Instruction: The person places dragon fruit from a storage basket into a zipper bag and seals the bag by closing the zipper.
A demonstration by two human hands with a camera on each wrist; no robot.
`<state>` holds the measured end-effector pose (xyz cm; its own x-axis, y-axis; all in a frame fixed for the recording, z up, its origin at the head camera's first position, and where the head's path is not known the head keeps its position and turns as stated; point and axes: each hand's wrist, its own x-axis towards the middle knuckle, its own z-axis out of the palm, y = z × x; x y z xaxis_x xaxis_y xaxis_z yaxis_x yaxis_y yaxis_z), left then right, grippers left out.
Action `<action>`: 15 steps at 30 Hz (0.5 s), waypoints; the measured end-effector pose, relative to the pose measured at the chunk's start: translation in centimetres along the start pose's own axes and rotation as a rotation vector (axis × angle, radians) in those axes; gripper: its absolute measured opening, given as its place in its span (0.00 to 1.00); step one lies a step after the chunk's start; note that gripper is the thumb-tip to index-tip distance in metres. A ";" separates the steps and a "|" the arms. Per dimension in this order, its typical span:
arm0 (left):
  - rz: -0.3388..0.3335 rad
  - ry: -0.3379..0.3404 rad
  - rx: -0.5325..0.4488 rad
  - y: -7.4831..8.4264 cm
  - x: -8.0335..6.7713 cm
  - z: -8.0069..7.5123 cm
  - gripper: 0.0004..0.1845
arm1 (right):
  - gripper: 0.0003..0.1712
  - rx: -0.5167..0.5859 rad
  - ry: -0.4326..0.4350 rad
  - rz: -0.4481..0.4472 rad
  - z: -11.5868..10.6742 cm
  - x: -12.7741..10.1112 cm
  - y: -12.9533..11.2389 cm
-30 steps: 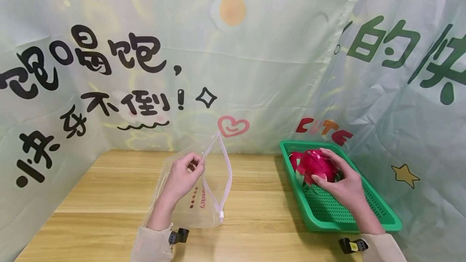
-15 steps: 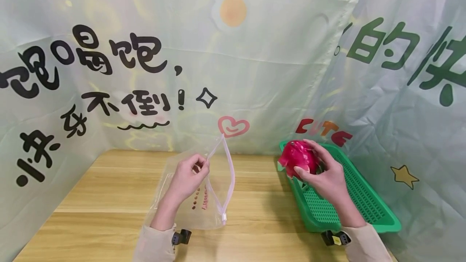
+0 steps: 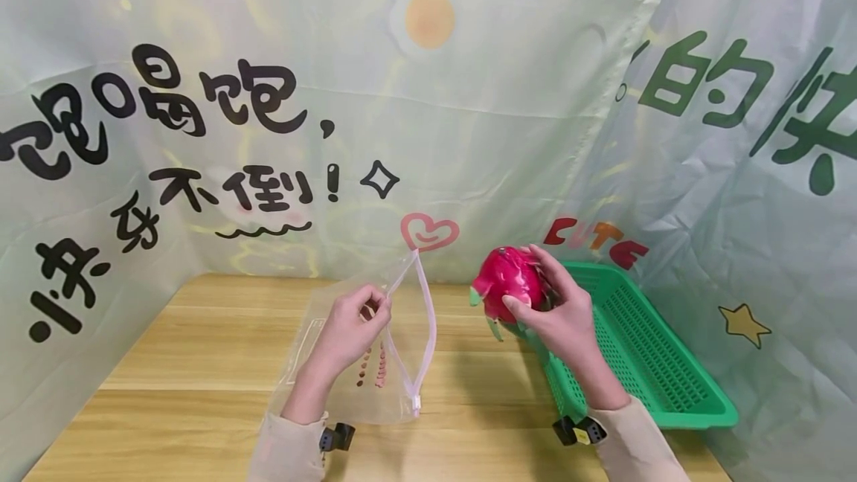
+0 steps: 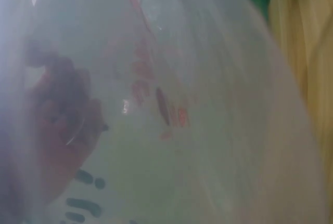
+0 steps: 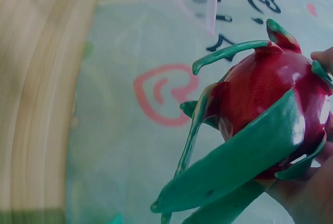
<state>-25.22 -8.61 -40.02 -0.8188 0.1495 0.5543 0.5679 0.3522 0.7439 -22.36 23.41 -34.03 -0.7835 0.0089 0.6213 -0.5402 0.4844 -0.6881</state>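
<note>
A red dragon fruit (image 3: 507,283) with green scales (image 5: 244,156) is gripped in my right hand (image 3: 549,307), held in the air just left of the green basket (image 3: 643,363). My left hand (image 3: 355,322) pinches one edge of a clear zip bag (image 3: 375,348) and holds its mouth open above the wooden table (image 3: 201,363). The bag's pink zip rim (image 3: 425,326) forms a loop facing the fruit. In the left wrist view the bag's film (image 4: 208,130) fills the frame and the hand (image 4: 57,125) shows dimly through it.
The green perforated basket stands at the table's right side, with nothing seen in it. A printed cloth backdrop (image 3: 428,110) closes in the back and both sides. Bare wooden table lies left of the bag and along the front edge.
My right hand lifted the dragon fruit out of the green basket and carried it left toward the bag's mouth. My left hand kept holding the bag, shifting slightly right.
</note>
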 end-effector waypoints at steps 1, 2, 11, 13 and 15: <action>-0.002 -0.002 0.001 0.0 0.0 0.1 0.09 | 0.46 0.009 -0.004 0.004 0.3 0.0 -0.2; -0.004 -0.005 0.003 0.0 0.0 0.1 0.09 | 0.46 0.022 -0.008 0.007 0.6 0.1 -0.4; -0.009 -0.022 -0.003 0.2 -0.1 0.6 0.08 | 0.45 0.100 -0.046 0.036 3.1 0.4 -2.2; -0.005 -0.026 -0.005 0.3 -0.1 0.8 0.08 | 0.44 0.119 -0.056 0.062 3.6 0.4 -2.6; -0.005 -0.037 -0.008 0.4 -0.1 0.9 0.07 | 0.43 0.152 -0.065 0.089 4.2 0.4 -2.9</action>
<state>-25.01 -7.66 -40.13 -0.8240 0.1816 0.5366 0.5644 0.3458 0.7496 -22.39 18.36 -33.31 -0.8461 -0.0133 0.5329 -0.5039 0.3461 -0.7914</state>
